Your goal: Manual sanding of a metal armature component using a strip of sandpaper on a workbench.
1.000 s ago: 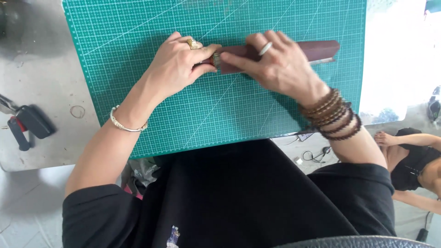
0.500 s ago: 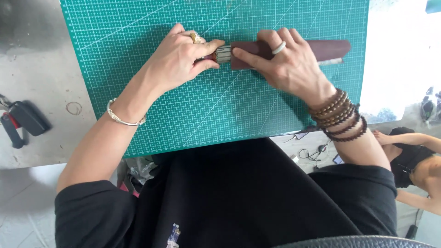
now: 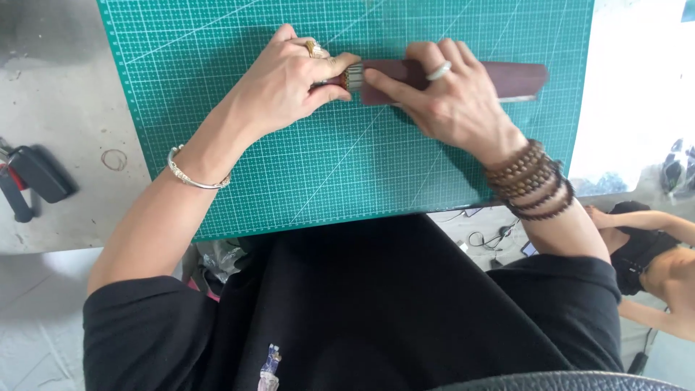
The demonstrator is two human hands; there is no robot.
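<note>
Left fingers (image 3: 329,69): curled tight around a small tool with a ridged metal collar (image 3: 352,76); only the collar and a bit of brown handle show past the thumb, so what kind of tool it is cannot be told.
Left hand (image 3: 286,83): comes in from the left, wearing a gold ring, with a thin silver bangle (image 3: 194,177) on the wrist.
Right fingers (image 3: 394,83): laid out flat and spread, pressing down on the left end of the dark brown strip (image 3: 507,78); they pin it, they do not wrap it.
Right hand (image 3: 449,105): wears a pale ring, with stacked brown bead bracelets (image 3: 528,181) at the wrist.
Strip, place: flat on the far part of the green cutting mat (image 3: 362,166), running left to right, its right end free and bare.
Strip, handling: judged thin, light and flexible like leather, likely to slide or buckle if pushed endwise; best held by flat pressure close to the tool, as here.
Mat: gridded, lying on the grey bench (image 3: 58,108).
Left of mat: a black clip-like object (image 3: 32,177) and a small rubber band (image 3: 114,159).
Near right: another person's arm (image 3: 651,224), apart from the work.
</note>
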